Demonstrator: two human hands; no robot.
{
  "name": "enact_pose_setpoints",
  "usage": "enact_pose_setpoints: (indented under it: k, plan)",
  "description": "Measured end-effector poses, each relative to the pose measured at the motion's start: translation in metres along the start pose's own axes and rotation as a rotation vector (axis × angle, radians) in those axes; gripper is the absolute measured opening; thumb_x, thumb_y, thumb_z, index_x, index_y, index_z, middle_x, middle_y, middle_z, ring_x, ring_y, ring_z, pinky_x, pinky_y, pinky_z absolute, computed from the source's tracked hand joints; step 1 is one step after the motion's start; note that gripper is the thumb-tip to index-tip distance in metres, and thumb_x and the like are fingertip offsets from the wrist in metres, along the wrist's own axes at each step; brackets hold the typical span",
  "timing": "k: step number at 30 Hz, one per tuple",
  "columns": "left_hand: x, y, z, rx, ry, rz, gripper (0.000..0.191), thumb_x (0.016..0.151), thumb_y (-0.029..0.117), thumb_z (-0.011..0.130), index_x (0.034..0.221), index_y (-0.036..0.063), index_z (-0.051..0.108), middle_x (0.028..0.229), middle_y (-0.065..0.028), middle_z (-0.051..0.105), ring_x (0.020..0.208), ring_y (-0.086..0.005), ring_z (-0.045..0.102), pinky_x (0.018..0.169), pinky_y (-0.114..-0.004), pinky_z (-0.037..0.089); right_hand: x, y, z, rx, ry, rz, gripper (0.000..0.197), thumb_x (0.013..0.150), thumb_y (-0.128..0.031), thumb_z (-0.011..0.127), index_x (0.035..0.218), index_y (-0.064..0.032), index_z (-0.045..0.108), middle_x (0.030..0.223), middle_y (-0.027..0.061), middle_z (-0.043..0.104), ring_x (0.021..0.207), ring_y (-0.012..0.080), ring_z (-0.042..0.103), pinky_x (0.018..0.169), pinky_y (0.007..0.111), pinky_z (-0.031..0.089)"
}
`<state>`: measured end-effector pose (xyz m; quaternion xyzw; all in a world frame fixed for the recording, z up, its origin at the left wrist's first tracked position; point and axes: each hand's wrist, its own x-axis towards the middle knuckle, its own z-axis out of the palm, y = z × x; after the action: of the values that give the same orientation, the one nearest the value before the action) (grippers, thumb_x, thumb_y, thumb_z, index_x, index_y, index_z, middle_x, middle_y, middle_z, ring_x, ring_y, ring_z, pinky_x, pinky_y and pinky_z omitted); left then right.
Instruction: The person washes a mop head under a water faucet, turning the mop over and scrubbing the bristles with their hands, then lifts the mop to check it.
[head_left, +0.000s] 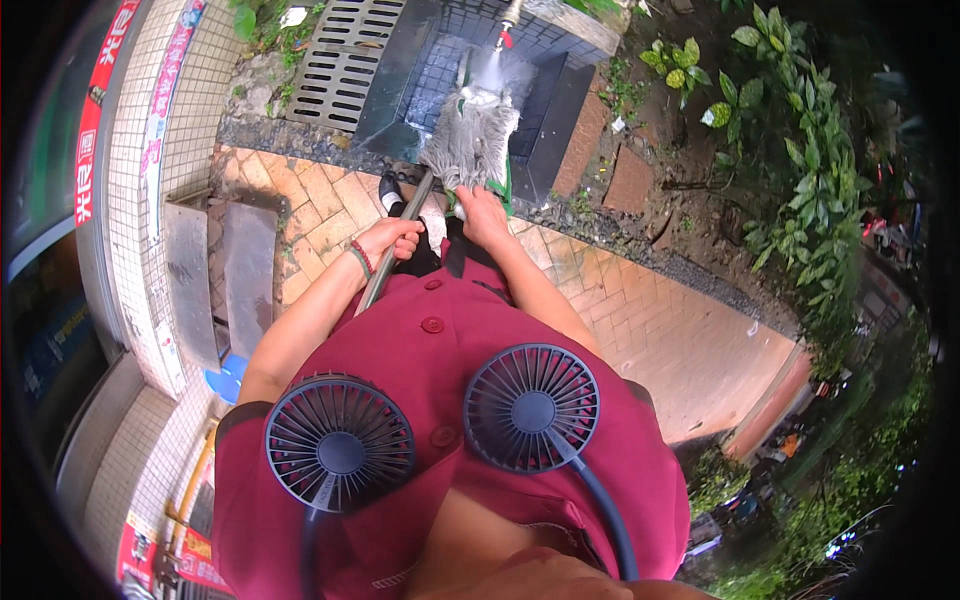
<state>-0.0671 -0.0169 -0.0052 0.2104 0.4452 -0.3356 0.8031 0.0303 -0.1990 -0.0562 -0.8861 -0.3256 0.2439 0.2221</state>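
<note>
A grey flat mop head (472, 135) with shaggy fibres and green edging lies over the near rim of a dark tiled basin (551, 124). Water pours from a tap (512, 13) with a red part onto its far end. My left hand (388, 241), a beaded bracelet at its wrist, is closed around the metal mop pole (397, 244), which slants down beside my body. The fingers of my right hand (481, 216) grip the near end of the mop head, by the green edging; their tips are partly hidden in the fibres.
A slotted drain grate (349, 60) lies left of the basin. Metal sheets (251, 274) and a blue basin (227, 379) are by the tiled wall at left. Leafy plants (810, 150) grow at right. Brick paving (637, 322) runs under my feet and rightward.
</note>
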Motion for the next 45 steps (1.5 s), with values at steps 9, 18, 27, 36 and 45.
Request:
enact_pose_setpoints:
  k: [9,18,27,36,45]
  plan:
    - [-0.069,-0.014,0.016,0.06,0.049,-0.126,0.006,0.082,0.007,0.048,0.084,0.0023,0.046,0.057,0.0034,0.04,0.043,-0.0024,0.034,0.034,-0.016,0.026,-0.042,-0.033,-0.03,0.1,-0.105,-0.095,0.033,0.06,0.0,0.054,0.092,-0.0082,0.046,0.08,0.0143,0.048,0.078,0.0331,0.05,0.064,0.041,0.041]
    - [-0.07,-0.004,0.044,0.111,0.118,-0.054,0.006,0.081,0.006,0.049,0.082,0.0037,0.043,0.058,0.0028,0.043,0.042,-0.0027,0.036,0.034,-0.016,0.029,0.005,-0.036,-0.09,0.028,0.2,-0.114,0.022,0.063,-0.002,0.051,0.083,-0.0103,0.05,0.076,0.0107,0.052,0.077,0.0306,0.052,0.063,0.041,0.043]
    - [-0.048,0.009,0.066,0.011,0.05,0.037,0.01,0.083,0.009,0.05,0.09,0.0031,0.046,0.059,0.0027,0.041,0.043,-0.0029,0.035,0.034,-0.016,0.026,0.121,0.049,-0.209,0.186,0.203,0.144,0.025,0.07,0.008,0.045,0.082,-0.0135,0.052,0.073,0.0026,0.058,0.071,0.012,0.054,0.061,0.026,0.042]
    - [-0.031,0.024,0.068,-0.007,-0.078,0.053,0.008,0.082,0.011,0.051,0.078,0.0051,0.046,0.06,0.0021,0.043,0.045,-0.0033,0.037,0.036,-0.016,0.029,0.157,0.109,-0.246,0.296,0.276,0.091,0.024,0.066,0.005,0.042,0.08,-0.0111,0.052,0.067,0.0105,0.055,0.065,0.0182,0.052,0.061,0.03,0.041]
    - [-0.038,0.041,0.056,0.061,-0.077,-0.01,0.009,0.083,0.01,0.05,0.088,0.0018,0.05,0.061,0.0006,0.046,0.044,-0.0049,0.039,0.036,-0.017,0.031,0.117,0.097,-0.222,0.462,0.334,0.125,0.022,0.066,0.011,0.041,0.073,-0.0074,0.049,0.062,-0.0001,0.046,0.066,0.0089,0.041,0.059,0.022,0.035]
